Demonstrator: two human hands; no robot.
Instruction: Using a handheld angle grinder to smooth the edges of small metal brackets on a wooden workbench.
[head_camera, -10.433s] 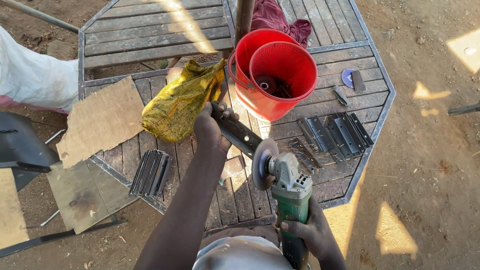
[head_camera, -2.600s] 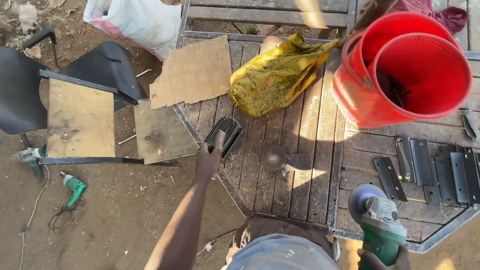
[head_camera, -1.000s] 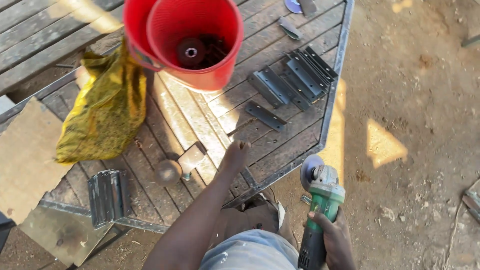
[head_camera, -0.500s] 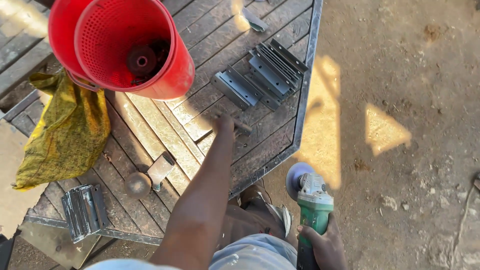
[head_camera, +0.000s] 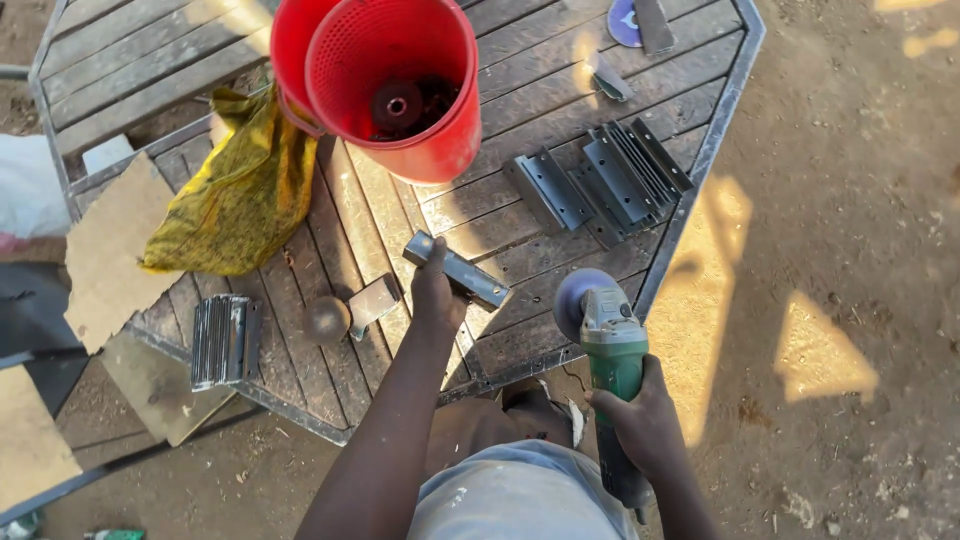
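Observation:
My left hand (head_camera: 436, 295) grips a grey metal channel piece (head_camera: 470, 275) lying across the planks of the wooden table (head_camera: 520, 210). My right hand (head_camera: 640, 420) holds a green angle grinder (head_camera: 610, 340) by its body, the disc (head_camera: 572, 298) just above the table's front edge, to the right of the piece. A row of similar metal pieces (head_camera: 610, 180) lies further right on the table. Another stack of pieces (head_camera: 222, 338) lies at the left front.
A red perforated bucket (head_camera: 395, 85) with dark parts inside stands at the back. A yellow cloth (head_camera: 235, 195) lies left of it. A small round metal piece with a plate (head_camera: 345, 312) is near my left hand. Cardboard sheets (head_camera: 105, 255) hang off the left side. Bare dirt ground (head_camera: 850, 250) at right.
My left hand has picked one metal piece from the right-hand row and drawn it toward me. The grinder has come up closer to the table edge. The view has shifted.

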